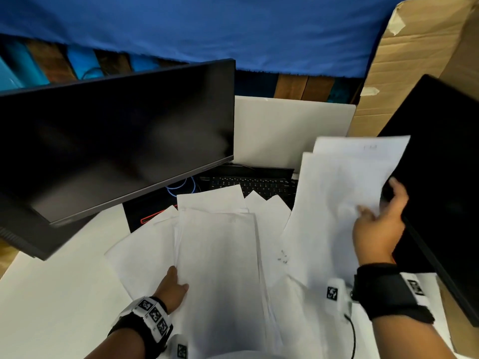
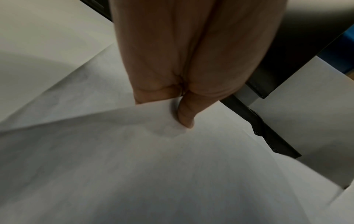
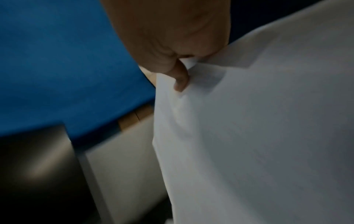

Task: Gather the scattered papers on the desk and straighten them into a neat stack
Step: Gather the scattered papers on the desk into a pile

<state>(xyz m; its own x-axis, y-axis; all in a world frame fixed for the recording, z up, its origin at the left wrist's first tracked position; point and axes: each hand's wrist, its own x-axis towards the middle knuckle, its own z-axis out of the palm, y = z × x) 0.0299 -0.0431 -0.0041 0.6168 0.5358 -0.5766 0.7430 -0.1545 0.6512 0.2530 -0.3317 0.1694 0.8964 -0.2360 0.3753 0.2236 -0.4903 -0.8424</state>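
I see my left hand (image 1: 172,287) pinching the near edge of a thick bundle of white paper sheets (image 1: 220,268) at the middle of the white desk (image 1: 59,294), thumb (image 2: 186,112) pressed on top, fingers hidden beneath. My right hand (image 1: 377,229) pinches a couple of loose white sheets (image 1: 344,193) lifted beside the tilted black monitor (image 1: 445,193). More white pages (image 1: 267,206) lie fanned out toward the black keyboard (image 1: 255,183).
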